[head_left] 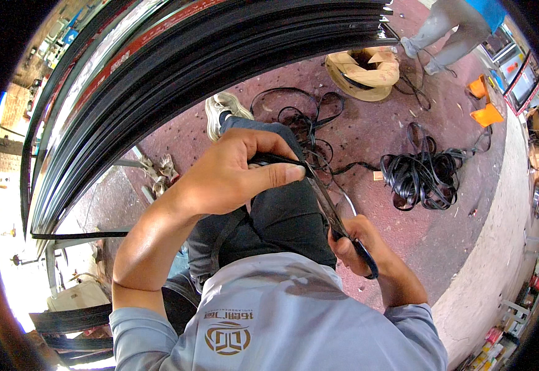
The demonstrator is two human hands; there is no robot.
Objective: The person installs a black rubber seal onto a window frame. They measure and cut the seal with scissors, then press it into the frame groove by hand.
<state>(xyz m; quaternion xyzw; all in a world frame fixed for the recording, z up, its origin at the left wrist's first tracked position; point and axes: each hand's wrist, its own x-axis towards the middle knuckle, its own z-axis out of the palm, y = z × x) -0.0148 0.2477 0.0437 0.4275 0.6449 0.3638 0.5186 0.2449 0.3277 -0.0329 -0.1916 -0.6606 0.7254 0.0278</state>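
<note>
My left hand [241, 170] is closed, its thumb and forefinger pinching a black rubber strip [272, 159] above my lap. My right hand [359, 244] grips a pair of scissors [326, 207] by the black handles. The metal blades slant up and left, with their tips close to the pinched part of the strip. Whether the blades touch the strip or have it between them, I cannot tell. Loose black strip [309, 123] trails in loops on the floor beyond my hands, and a tangled heap of it [421, 176] lies to the right.
Long black frame profiles [220, 49] are stacked at the upper left, close above my left arm. A tan wrapped roll [363, 74] sits on the reddish floor, with an orange object [485, 102] farther right. Another person's legs [445, 34] show at the far right.
</note>
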